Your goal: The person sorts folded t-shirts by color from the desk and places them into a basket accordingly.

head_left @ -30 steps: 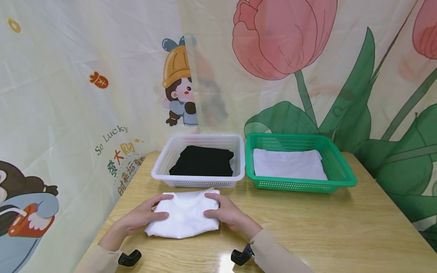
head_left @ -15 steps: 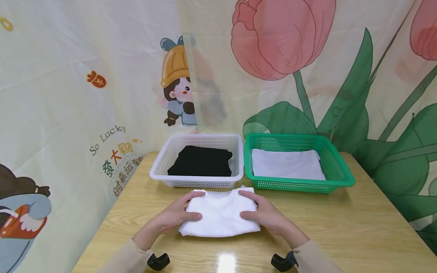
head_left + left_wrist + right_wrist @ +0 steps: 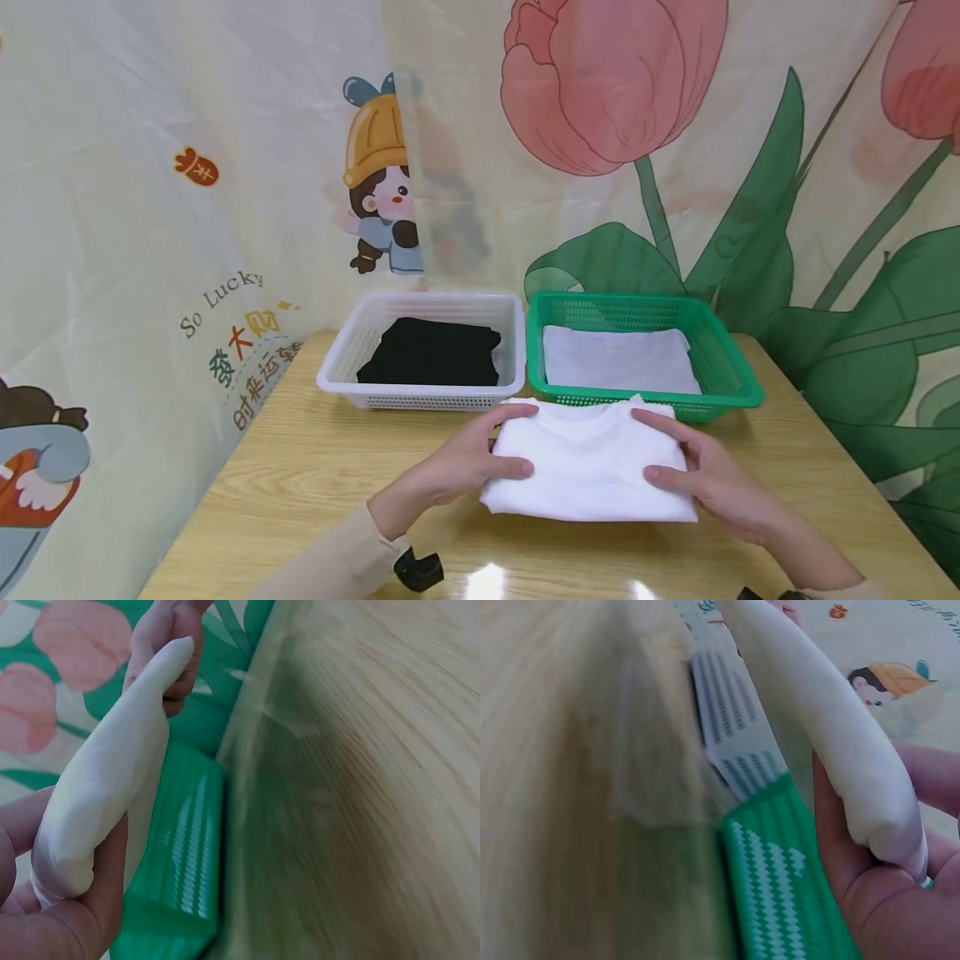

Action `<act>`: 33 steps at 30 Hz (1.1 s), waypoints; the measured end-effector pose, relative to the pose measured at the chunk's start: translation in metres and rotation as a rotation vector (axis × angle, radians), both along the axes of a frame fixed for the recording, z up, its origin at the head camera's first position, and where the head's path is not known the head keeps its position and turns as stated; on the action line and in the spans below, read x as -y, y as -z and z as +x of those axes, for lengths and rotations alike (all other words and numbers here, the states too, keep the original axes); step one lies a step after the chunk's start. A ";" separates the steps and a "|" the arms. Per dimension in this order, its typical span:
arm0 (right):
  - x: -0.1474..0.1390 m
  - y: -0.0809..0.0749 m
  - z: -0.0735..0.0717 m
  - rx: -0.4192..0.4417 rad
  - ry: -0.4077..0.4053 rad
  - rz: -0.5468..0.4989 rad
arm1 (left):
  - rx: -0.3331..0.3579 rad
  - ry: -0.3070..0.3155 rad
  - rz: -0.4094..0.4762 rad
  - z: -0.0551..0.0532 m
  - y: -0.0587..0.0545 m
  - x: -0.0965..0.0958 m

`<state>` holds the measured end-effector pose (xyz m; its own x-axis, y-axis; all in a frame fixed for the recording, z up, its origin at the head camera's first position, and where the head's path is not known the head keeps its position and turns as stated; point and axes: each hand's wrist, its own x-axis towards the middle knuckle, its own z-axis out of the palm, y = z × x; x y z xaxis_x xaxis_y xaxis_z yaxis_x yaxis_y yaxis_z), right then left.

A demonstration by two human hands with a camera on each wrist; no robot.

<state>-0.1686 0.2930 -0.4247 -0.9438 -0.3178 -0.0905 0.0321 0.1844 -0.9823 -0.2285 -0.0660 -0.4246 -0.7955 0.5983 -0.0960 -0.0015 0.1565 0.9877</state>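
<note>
A folded white T-shirt, its neckline toward the baskets, is held up off the table between both hands. My left hand grips its left edge and my right hand its right edge, thumbs and fingers pinching the cloth. From the side, the left wrist view shows the shirt as a thick folded bundle. Its far edge overlaps the front of the green basket, in which a folded white garment lies. To the left, a white basket contains folded black clothing.
Both baskets stand side by side at the back of the wooden table. Behind them hangs a printed curtain with tulips and cartoon figures. A small black device is worn at the left wrist.
Both hands have carried the folded white T-shirt rightward, from in front of the white basket to in front of the green one. It also appears higher and larger. The view has shifted slightly.
</note>
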 end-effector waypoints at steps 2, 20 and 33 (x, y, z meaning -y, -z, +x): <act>-0.014 -0.012 0.000 -0.027 0.000 0.009 | -0.020 0.001 0.011 -0.002 -0.010 -0.015; -0.089 -0.068 -0.101 -0.137 0.126 0.310 | -0.232 -0.125 -0.023 -0.107 -0.066 -0.118; -0.100 -0.034 -0.154 -0.089 0.131 0.375 | -0.271 -0.244 -0.100 -0.147 -0.035 -0.144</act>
<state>-0.3224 0.3926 -0.3907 -0.9836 -0.1546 -0.0931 -0.0031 0.5305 -0.8477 -0.3757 0.0777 -0.3899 -0.9180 0.3866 0.0887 0.2084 0.2796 0.9372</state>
